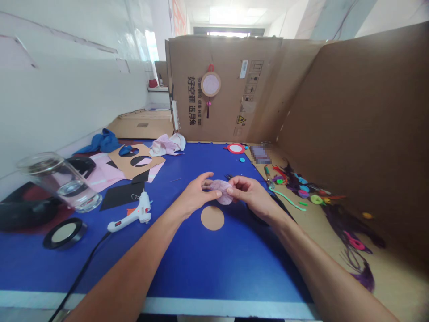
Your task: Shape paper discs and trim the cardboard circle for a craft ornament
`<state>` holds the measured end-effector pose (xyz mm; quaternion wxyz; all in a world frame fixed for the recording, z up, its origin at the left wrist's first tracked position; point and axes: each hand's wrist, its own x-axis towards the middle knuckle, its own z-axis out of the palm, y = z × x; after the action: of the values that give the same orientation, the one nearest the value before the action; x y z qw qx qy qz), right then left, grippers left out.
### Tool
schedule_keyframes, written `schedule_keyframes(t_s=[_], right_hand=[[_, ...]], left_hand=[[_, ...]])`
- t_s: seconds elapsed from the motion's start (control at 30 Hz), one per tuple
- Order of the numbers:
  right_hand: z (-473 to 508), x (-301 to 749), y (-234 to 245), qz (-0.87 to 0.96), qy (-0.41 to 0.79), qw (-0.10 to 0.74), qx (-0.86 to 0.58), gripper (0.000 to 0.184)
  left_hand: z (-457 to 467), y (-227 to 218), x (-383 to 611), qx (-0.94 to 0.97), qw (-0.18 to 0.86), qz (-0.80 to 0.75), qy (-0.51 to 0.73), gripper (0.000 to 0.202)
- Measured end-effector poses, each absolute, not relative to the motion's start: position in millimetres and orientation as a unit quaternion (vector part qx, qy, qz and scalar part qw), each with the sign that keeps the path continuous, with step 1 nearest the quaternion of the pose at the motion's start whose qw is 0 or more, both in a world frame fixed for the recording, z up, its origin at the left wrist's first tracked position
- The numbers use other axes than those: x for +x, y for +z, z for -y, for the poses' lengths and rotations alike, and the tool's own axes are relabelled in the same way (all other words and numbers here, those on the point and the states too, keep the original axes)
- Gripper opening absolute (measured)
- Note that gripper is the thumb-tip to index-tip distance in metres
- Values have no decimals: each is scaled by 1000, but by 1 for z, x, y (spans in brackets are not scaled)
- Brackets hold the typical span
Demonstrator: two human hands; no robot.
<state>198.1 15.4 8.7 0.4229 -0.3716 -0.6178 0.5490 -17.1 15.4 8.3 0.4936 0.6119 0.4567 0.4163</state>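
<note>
My left hand [197, 193] and my right hand [250, 192] meet above the blue table [208, 264], both pinching a small round piece of pale pink fabric [221, 191] between thumb and fingers. Just below it a brown cardboard disc [212, 218] lies flat on the table. A white hot glue gun [134, 215] with a black cord rests to the left of my left forearm.
A clear glass jar [60, 181] and a black ring [64, 233] lie at the left. Cardboard with round cut-outs [136, 160], pink and black sheets sit behind. Cardboard walls [351, 125] enclose the back and right. Colourful trinkets and purple tassels [348, 223] lie at right.
</note>
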Motion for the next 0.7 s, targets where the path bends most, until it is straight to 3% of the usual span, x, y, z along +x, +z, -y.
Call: schedule_keyframes(t_s=[0.07, 0.13, 0.27, 0.4, 0.7], right_hand=[[-15, 197, 8, 621, 546, 419, -375, 40], [-18, 197, 5, 621, 531, 423, -392, 40], [-21, 197, -4, 663, 416, 416, -463, 34], [-12, 191, -4, 750, 326, 338, -466, 27], [12, 170, -4, 840, 197, 165, -479, 60]], left_hand=[[-17, 8, -18, 579, 542, -444, 417, 38], [-18, 10, -19, 558, 550, -452, 427, 25], [-25, 14, -25, 479, 540, -468, 510, 21], [-29, 16, -29, 438, 562, -438, 547, 24], [-27, 16, -28, 417, 586, -429, 547, 26]])
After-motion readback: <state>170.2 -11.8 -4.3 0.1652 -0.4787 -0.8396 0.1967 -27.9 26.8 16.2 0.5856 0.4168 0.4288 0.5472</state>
